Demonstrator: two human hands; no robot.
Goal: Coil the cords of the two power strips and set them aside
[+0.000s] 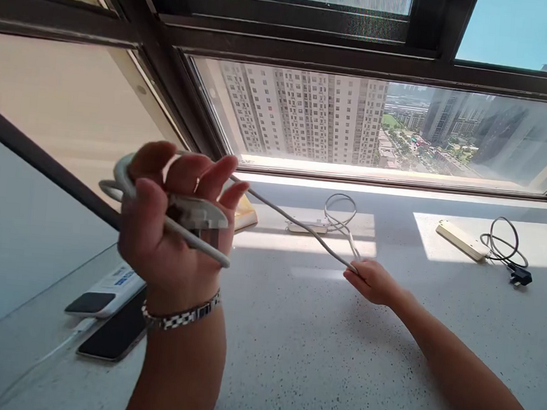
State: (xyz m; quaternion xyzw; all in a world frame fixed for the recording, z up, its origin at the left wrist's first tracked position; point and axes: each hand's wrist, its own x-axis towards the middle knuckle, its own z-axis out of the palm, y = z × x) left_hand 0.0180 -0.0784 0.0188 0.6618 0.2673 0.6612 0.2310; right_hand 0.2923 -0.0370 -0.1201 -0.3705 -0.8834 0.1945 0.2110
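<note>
My left hand (176, 222) is raised palm up at the left, its fingers curled around a grey-white power cord (295, 221). The cord's plug (198, 214) lies against the palm, partly covered and a little blurred. From there the cord runs taut down to my right hand (372, 280), which pinches it just above the speckled white counter (298, 360). Beyond my right hand, the cord loops back to a white power strip (307, 225) lying near the window.
A cream power strip (462, 240) with a dark cord and black plug (519, 275) lies at the right. On the left are a white power bank (107, 292) and a dark phone (116, 331). A yellowish object (246, 214) sits behind my left hand. The window frame (315, 52) borders the counter.
</note>
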